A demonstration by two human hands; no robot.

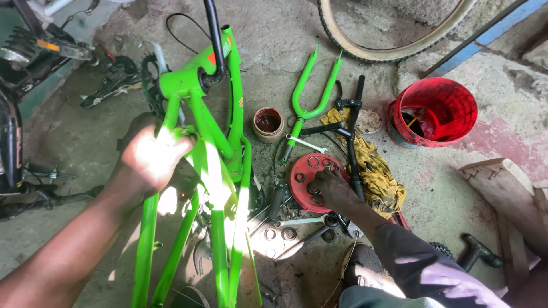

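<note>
Left hand (149, 159), frame centre-left: grip wrapped round green bike frame (220, 171). Right hand (333, 188), centre: fingertips pinching small ring on red lid (299, 171), w/ washers on it.

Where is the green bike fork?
In the head view, the green fork lies on the concrete floor just right of the green bike frame, between the small brown tin and the yellow rag.

Your left hand (149, 158) & forearm are bare w/ no sleeve, glove or watch showing, while your right hand (334, 189) is also bare but its arm wears a dark grey-purple sleeve down to approx. the wrist, cloth creased & catching sunlight near the frame's bottom edge.
</note>
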